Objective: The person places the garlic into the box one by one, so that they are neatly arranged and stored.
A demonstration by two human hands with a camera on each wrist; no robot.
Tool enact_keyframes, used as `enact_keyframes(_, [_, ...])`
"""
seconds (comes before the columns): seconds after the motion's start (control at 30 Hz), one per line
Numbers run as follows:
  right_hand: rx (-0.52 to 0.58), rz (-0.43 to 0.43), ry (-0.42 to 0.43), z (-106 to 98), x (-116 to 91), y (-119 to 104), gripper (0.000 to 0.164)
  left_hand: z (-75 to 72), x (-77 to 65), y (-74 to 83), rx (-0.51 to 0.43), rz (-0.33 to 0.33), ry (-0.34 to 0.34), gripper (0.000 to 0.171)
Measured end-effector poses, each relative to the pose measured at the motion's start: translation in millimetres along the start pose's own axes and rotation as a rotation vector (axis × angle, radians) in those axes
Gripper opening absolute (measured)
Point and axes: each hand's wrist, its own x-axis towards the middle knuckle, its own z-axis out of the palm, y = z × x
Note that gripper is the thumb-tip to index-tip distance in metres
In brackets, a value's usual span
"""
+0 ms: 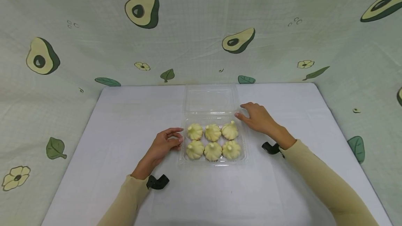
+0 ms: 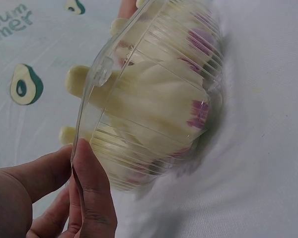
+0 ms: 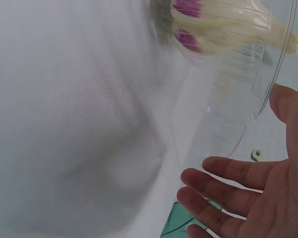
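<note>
Six garlic bulbs (image 1: 213,133) sit in the clear box (image 1: 201,163); left hand (image 1: 166,143) pinches its left rim, right hand (image 1: 258,118) has loose fingers, thumb by its right rim. Only the wrist cams show purple bottoms (image 2: 199,113).

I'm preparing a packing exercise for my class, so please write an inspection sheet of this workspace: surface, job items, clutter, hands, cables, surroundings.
Surface: white-covered table, lightly creased.
Job items: clear plastic container, its lid open and folded back; six garlic bulbs inside, two rows of three.
Clutter: nothing seen.
Left hand: pinches the container's rim.
Right hand: fingers extended near the hinge side; thumb contact unclear.
Cables: nothing seen; black wrist pieces on both arms.
Surroundings: pale fabric printed with avocados, leaves and flowers.
</note>
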Motion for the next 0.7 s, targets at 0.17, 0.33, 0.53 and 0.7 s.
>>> enact_keyframes(0.17, [0.001, 0.006, -0.007, 2.1, 0.0, 0.9, 0.062, 0.0, 0.5, -0.9, 0.001, -0.002, -0.002, 0.047])
enact_keyframes(0.33, [0.004, 0.004, -0.001, 3.6, -0.1, 1.5, 0.062, 0.2, 0.7, -1.7, -0.002, -0.002, 0.0, 0.047])
enact_keyframes(0.53, [0.012, 0.009, 0.009, 4.6, -0.3, 1.3, 0.062, 1.0, 0.9, -1.5, -0.008, -0.007, 0.005, 0.047])
enact_keyframes(0.7, [0.035, 0.019, 0.024, 5.6, -0.6, 0.2, 0.063, 1.2, 0.3, -1.1, -0.009, -0.005, 0.006, 0.047])
